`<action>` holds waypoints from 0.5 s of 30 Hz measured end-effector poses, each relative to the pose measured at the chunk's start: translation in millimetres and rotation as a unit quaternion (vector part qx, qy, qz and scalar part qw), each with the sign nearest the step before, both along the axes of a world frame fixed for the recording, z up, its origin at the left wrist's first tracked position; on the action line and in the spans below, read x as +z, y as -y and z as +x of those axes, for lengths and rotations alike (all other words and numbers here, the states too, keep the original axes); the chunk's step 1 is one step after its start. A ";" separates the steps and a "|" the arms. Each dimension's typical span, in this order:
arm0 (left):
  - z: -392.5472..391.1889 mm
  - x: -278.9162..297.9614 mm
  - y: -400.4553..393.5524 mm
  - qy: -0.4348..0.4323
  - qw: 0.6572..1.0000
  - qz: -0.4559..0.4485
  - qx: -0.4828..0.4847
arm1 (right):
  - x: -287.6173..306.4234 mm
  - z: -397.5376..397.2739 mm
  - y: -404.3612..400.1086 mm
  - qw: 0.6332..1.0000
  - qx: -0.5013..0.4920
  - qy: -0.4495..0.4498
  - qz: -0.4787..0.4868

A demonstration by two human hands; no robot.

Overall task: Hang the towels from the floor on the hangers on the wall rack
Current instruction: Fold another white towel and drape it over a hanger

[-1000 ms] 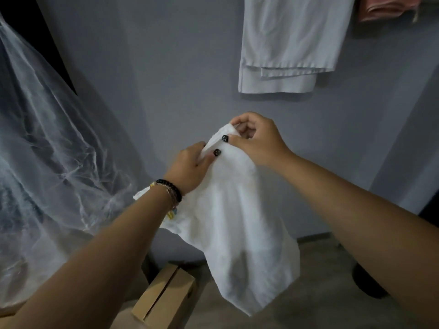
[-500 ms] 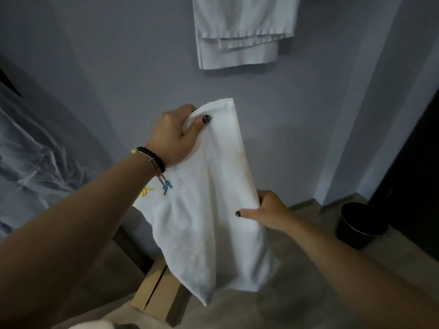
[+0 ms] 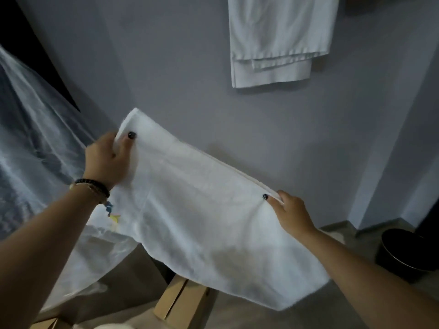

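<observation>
A grey wall (image 3: pixel 178 67) fills most of the frame. At the left hangs a sheer plastic sheet (image 3: pixel 35 150). Across the middle, a white towel (image 3: pixel 202 222) is stretched out in the air, its top edge sloping down to the right. A folded pale towel (image 3: pixel 278 39) hangs at the upper right. The left hand (image 3: pixel 107 160) pinches the towel's upper-left corner; the right hand (image 3: pixel 292 212) pinches its top edge at centre right. A cardboard box (image 3: pixel 180 302) and black bin (image 3: pixel 401 252) sit low.
</observation>
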State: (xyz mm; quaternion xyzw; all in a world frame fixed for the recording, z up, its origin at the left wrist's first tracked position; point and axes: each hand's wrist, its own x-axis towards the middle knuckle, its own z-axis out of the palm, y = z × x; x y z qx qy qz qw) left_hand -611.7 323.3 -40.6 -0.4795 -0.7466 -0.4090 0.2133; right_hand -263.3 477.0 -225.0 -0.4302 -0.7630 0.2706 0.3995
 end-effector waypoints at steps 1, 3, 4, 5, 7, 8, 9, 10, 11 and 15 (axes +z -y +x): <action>-11.6 -8.6 8.1 0.020 1.000 -0.009 0.021 | 16.2 -1.1 -6.3 0.999 0.010 0.014 0.029; -30.1 -27.4 20.1 0.090 0.995 -0.019 0.050 | 49.8 -5.8 -15.8 0.996 0.034 0.053 0.064; -36.1 -37.3 23.3 0.132 0.989 -0.024 0.069 | 66.0 -9.8 -19.5 0.993 0.045 0.074 0.076; -38.1 -46.4 25.2 0.175 0.979 -0.033 0.094 | 81.7 -15.0 -21.2 0.990 0.055 0.098 0.088; -28.1 -61.6 26.5 0.239 0.958 -0.079 0.138 | 110.7 -27.5 -20.8 0.978 0.078 0.148 0.121; -17.2 -67.7 25.3 0.250 0.952 -0.113 0.139 | 123.2 -34.5 -19.3 0.969 0.092 0.176 0.144; -3.0 -73.7 23.4 0.245 0.951 -0.147 0.121 | 134.3 -41.7 -16.6 0.960 0.106 0.203 0.162; 13.4 -80.2 20.6 0.227 0.954 -0.176 0.078 | 144.2 -49.5 -12.5 0.951 0.119 0.227 0.175; 32.2 -87.2 16.9 0.196 0.960 -0.198 0.014 | 152.2 -57.3 -7.6 0.941 0.134 0.251 0.186; 112.5 -104.0 -10.4 0.141 0.925 -0.252 -0.248 | 166.2 -85.5 18.3 0.876 0.217 0.351 0.248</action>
